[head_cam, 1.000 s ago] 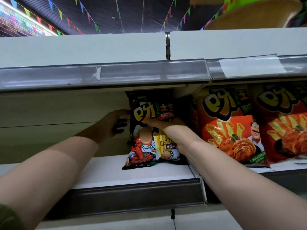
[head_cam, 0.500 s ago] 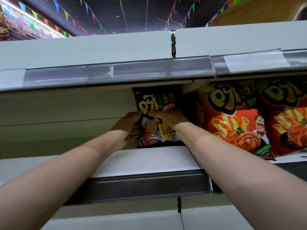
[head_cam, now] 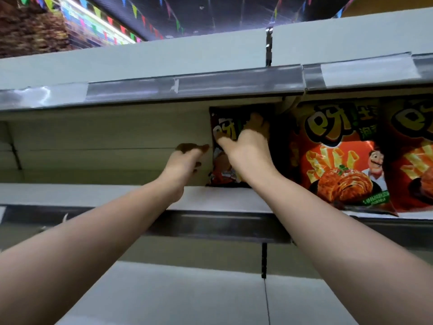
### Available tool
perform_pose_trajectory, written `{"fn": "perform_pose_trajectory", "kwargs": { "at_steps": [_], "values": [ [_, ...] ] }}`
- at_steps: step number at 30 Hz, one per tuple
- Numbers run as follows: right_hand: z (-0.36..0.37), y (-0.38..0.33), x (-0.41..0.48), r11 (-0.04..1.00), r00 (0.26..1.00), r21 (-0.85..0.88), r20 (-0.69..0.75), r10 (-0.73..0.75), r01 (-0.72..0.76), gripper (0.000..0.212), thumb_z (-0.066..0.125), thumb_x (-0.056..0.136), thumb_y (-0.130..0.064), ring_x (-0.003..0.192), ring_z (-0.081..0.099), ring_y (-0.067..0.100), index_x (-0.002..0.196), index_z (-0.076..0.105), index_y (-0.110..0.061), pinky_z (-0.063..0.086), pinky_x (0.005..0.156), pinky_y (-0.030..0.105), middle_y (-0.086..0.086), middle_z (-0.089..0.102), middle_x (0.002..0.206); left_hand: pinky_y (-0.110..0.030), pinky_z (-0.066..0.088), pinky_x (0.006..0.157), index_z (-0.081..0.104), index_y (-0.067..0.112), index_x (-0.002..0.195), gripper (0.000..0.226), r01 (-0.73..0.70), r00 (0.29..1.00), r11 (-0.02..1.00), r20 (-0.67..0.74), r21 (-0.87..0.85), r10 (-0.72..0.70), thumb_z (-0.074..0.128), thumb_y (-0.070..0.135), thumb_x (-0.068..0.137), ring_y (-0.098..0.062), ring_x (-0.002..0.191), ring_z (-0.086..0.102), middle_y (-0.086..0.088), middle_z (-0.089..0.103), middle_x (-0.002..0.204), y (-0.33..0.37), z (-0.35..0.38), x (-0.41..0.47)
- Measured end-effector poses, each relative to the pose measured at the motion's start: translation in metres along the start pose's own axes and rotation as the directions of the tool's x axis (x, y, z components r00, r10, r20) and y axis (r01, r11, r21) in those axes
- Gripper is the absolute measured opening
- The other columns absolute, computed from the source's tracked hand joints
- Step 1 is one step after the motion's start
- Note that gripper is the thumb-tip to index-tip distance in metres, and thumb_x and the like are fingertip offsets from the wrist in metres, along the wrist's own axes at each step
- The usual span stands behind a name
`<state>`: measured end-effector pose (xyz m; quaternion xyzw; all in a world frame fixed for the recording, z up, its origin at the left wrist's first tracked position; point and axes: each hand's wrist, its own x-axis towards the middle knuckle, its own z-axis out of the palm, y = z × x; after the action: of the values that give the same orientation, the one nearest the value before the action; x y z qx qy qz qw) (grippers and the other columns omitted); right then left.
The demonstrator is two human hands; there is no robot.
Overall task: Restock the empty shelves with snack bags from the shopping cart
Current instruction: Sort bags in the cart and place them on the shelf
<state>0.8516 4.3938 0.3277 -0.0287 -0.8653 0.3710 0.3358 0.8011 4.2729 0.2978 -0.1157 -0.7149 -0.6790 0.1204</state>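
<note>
A dark snack bag (head_cam: 219, 127) stands upright at the back of the white shelf (head_cam: 93, 194), just left of the orange bags. My right hand (head_cam: 246, 148) presses flat against its front, fingers spread upward and thumb across the printed logo. My left hand (head_cam: 185, 164) sits at the bag's left edge with bent fingers in shadow. Whether they hold the edge is unclear. The bag's middle is hidden behind my right hand.
Two orange snack bags (head_cam: 339, 165) (head_cam: 414, 160) lean on the same shelf to the right. The upper shelf's price rail (head_cam: 187, 87) hangs low over the opening. Another white shelf (head_cam: 187, 296) lies below. A dark upright post (head_cam: 264, 261) divides the shelf bays.
The dark bag has gone from near the shelf's front to the back wall. Both hands reached deeper in, and my right hand now lies flat higher up on the bag's front.
</note>
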Motion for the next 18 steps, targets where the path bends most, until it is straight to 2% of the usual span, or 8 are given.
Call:
{"fn": "perform_pose_trajectory", "kwargs": {
  "at_steps": [2, 5, 8, 10, 12, 16, 18],
  "values": [
    [-0.005, -0.006, -0.020, 0.991, 0.993, 0.068, -0.045, -0.110, 0.113, 0.046, 0.058, 0.088, -0.041, 0.114, 0.050, 0.034, 0.112, 0.050, -0.003, 0.043, 0.088, 0.036, 0.018, 0.054, 0.112, -0.025, 0.044, 0.076, 0.052, 0.007, 0.118, 0.032, -0.058, 0.996, 0.998, -0.073, 0.019, 0.059, 0.058, 0.026, 0.092, -0.014, 0.088, 0.056, -0.004, 0.058, 0.103, 0.005, -0.006, -0.024],
    [-0.008, -0.008, -0.046, 0.948, 0.985, 0.269, -0.017, -0.174, 0.172, 0.063, 0.063, 0.085, -0.039, 0.123, 0.043, 0.029, 0.129, 0.037, -0.002, 0.035, 0.099, 0.033, 0.017, 0.045, 0.131, -0.020, 0.043, 0.071, 0.049, 0.011, 0.116, 0.028, -0.085, 0.982, 0.995, -0.162, 0.056, 0.093, 0.059, 0.021, 0.092, -0.010, 0.084, 0.054, 0.002, 0.056, 0.093, 0.012, -0.012, -0.070],
    [-0.002, -0.001, -0.076, 0.868, 0.958, 0.441, 0.059, -0.282, 0.228, 0.063, 0.065, 0.086, -0.031, 0.127, 0.039, 0.020, 0.134, 0.035, -0.004, 0.026, 0.096, 0.018, 0.011, 0.042, 0.136, -0.028, 0.044, 0.083, 0.049, 0.015, 0.113, 0.026, -0.033, 0.965, 0.992, -0.254, 0.123, 0.063, 0.060, 0.023, 0.091, -0.014, 0.091, 0.055, 0.007, 0.057, 0.091, 0.009, -0.018, -0.124],
    [0.003, 0.004, -0.100, 0.820, 0.936, 0.526, 0.119, -0.333, 0.225, 0.060, 0.065, 0.086, -0.028, 0.125, 0.041, 0.019, 0.133, 0.036, -0.004, 0.026, 0.092, 0.015, 0.010, 0.044, 0.134, -0.031, 0.043, 0.088, 0.050, 0.018, 0.111, 0.024, 0.013, 0.943, 0.989, -0.332, 0.144, 0.036, 0.061, 0.022, 0.090, -0.016, 0.094, 0.056, 0.006, 0.057, 0.090, 0.002, -0.023, -0.162],
    [0.012, 0.006, -0.127, 0.780, 0.904, 0.592, 0.195, -0.381, 0.201, 0.057, 0.066, 0.086, -0.026, 0.122, 0.044, 0.019, 0.131, 0.038, -0.005, 0.029, 0.092, 0.016, 0.010, 0.046, 0.132, -0.030, 0.042, 0.087, 0.050, 0.017, 0.109, 0.023, 0.047, 0.906, 0.987, -0.422, 0.153, 0.022, 0.062, 0.018, 0.090, -0.016, 0.092, 0.056, 0.006, 0.057, 0.087, -0.005, -0.029, -0.198],
    [0.030, 0.001, -0.189, 0.724, 0.826, 0.681, 0.344, -0.447, 0.109, 0.051, 0.066, 0.086, -0.025, 0.111, 0.047, 0.016, 0.126, 0.041, -0.006, 0.031, 0.083, 0.016, 0.009, 0.048, 0.125, -0.034, 0.043, 0.090, 0.048, 0.015, 0.113, 0.029, 0.177, 0.812, 0.971, -0.582, 0.164, -0.050, 0.064, 0.019, 0.089, -0.018, 0.093, 0.055, 0.005, 0.056, 0.088, -0.017, -0.050, -0.272],
    [0.036, -0.005, -0.218, 0.711, 0.772, 0.701, 0.419, -0.478, 0.059, 0.050, 0.065, 0.087, -0.025, 0.112, 0.047, 0.017, 0.126, 0.040, -0.006, 0.033, 0.085, 0.017, 0.008, 0.048, 0.125, -0.036, 0.044, 0.091, 0.049, 0.016, 0.114, 0.035, 0.238, 0.760, 0.960, -0.644, 0.144, -0.092, 0.067, 0.023, 0.085, -0.019, 0.094, 0.055, 0.004, 0.056, 0.090, -0.021, -0.062, -0.306]
  ]
}}
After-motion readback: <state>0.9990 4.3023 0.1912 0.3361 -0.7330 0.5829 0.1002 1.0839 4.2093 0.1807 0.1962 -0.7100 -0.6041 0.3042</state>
